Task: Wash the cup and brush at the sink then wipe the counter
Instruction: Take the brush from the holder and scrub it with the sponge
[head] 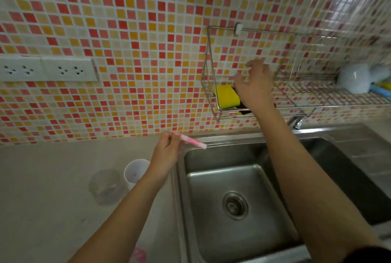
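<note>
My left hand [167,152] is shut on a pink brush [193,142], held over the left rim of the steel sink [239,180]. A white cup [135,170] stands on the counter just left of that hand, and a clear glass cup [105,186] stands beside it. My right hand [255,87] is up at the wire wall rack [211,93], fingers spread and empty, right beside a yellow sponge [226,96] lying in the rack.
The grey counter [53,188] stretches left of the sink. A pink object [138,254] lies at the counter's front edge. A tap [296,121] sits behind the sink. White and coloured items [355,81] rest on the rack's right end. Wall sockets [46,70] are at left.
</note>
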Available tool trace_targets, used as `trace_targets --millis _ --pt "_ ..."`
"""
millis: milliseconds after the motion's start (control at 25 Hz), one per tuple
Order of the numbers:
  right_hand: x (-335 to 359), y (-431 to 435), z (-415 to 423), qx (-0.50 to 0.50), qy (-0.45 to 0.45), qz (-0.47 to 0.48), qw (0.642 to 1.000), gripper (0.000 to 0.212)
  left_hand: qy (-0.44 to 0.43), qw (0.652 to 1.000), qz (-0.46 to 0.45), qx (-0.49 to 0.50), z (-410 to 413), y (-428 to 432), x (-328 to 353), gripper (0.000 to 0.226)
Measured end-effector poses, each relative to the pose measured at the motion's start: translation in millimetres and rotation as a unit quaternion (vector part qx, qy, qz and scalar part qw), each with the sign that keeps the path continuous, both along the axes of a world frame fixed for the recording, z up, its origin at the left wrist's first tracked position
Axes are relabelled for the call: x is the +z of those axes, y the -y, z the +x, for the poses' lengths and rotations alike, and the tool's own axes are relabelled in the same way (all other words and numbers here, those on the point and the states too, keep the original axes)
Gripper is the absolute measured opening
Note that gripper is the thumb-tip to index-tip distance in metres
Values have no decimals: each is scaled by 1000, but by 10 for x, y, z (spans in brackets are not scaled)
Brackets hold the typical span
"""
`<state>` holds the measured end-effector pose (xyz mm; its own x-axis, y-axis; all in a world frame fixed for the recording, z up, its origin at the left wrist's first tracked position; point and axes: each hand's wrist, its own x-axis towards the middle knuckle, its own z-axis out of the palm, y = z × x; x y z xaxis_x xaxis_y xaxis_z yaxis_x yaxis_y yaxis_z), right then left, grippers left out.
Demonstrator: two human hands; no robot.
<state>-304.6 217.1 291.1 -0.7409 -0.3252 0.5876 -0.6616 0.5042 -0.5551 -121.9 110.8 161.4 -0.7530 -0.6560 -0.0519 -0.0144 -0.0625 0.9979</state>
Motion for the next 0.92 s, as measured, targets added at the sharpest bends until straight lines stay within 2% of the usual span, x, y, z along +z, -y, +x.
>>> trace_targets --millis 40,120,200,240,360,440,520,600,720,800,920 --pt "62 87 -162 6 78 116 990 61 -4 1000 7 -3 -26 -72 31 19" --pt "61 255 -384 15 192 341 920 90 -10 1000 22 -10 -53 -197 85 16" --pt "-36 354 -452 40 216 454 864 102 -17 999 35 -5 -52 -292 138 18" --pt "-102 396 -477 49 213 466 857 103 -18 999 38 1 -43 -325 155 20" --pt "-166 404 -460 63 185 431 881 90 -22 998 45 24 -36 -468 178 31" --pt "-65 260 -430 60 172 378 908 80 -46 995 87 24 -70 -621 187 33" --pt "100 -59 -380 62 142 297 942 72 -70 982 169 48 -171 -812 199 30" --pt "169 -534 -270 83 90 181 976 65 -47 960 250 118 -329 -1017 231 24" --pt "-139 -1329 31 143 -4 44 989 64 -10 923 327 203 -601 -1346 279 13" --pt "-526 -1766 137 185 -5 52 981 70 -11 913 349 213 -806 -1610 287 9" --pt "-1045 -2080 16 193 5 125 973 72 -23 904 368 216 -1068 -1992 279 7"
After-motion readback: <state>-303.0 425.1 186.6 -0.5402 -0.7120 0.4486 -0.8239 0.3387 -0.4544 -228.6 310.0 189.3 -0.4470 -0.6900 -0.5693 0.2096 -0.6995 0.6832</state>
